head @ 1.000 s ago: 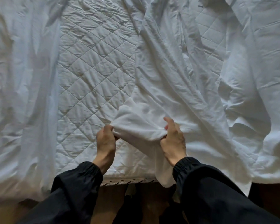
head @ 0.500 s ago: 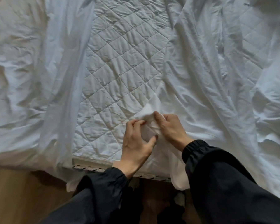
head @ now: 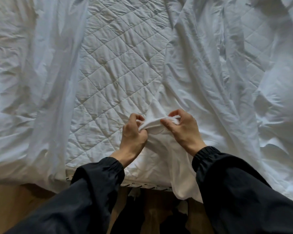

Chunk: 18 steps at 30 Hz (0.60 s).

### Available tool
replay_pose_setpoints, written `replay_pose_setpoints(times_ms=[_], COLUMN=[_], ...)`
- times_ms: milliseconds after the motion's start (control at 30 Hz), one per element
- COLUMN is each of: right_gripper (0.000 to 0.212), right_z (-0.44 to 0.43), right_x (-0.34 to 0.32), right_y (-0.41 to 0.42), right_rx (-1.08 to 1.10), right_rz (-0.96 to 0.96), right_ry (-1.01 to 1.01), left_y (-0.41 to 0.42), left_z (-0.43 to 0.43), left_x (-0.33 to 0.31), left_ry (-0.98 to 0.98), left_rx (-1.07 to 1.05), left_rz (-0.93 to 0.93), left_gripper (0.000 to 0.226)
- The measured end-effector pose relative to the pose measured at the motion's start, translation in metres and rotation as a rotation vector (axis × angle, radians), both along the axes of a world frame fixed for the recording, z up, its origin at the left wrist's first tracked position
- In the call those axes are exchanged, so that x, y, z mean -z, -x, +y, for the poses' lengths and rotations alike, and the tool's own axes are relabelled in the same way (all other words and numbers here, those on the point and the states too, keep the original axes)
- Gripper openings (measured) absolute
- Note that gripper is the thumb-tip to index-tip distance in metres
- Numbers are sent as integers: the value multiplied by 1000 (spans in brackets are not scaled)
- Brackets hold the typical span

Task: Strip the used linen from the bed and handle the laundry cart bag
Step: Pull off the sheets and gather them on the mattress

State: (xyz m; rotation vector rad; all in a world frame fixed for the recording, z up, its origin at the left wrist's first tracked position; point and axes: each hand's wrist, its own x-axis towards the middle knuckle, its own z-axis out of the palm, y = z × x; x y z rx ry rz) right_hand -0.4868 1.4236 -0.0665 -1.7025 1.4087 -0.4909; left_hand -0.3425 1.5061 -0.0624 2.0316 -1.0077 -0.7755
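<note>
- Head view, change: a second ago the two hands held a wide fold of the sheet well apart. They then closed in on it, and now they sit near each other on one narrow bunched edge.
- Left hand: fingers curled, pinching the left end of the bunch.
- Right hand: thumb and forefinger pinch the right end, other fingers curled above it.
- The gathered edge is lifted just off the quilted mattress pad, and the rest trails over the bed's near edge toward the floor.
- Meaning: probably gathering the sheet into a tighter bundle. Stripping is partly done, since the pad is bare in the middle but linen still lies on both sides.
- Hidden: no laundry cart or bag in view.
- Fingertips are buried in the cloth, so grip depth is unclear.
- Dark sleeves cover the bottom of the view, and the dark shapes on the floor between them are unreadable.
- Top right is shadowed and blurry, and the bed's far end is cut off.
</note>
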Motion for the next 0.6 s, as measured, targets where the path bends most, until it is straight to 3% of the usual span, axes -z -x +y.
replay_pose_setpoints(times_ms=[133, 233, 333, 433, 600], right_gripper=[25, 21, 23, 8, 29], right_z=[10, 23, 42, 68, 90], right_x=[-1, 2, 4, 7, 8], right_y=[-11, -13, -10, -11, -19], right_rx=[-35, -67, -242, -414, -343], right_rz=[58, 121, 134, 94, 117], right_ry=[195, 489, 729, 555, 81], left_y=[-5, -20, -31, -37, -33], left_z=[12, 21, 30, 39, 49], left_x=[-24, -25, -19, -15, -13], left_ry=[72, 32, -50, -40, 31], left_rx=[17, -109, -220, -237, -216], left_rz=[219, 533, 823, 930, 1145], left_gripper=[32, 36, 50, 45, 47])
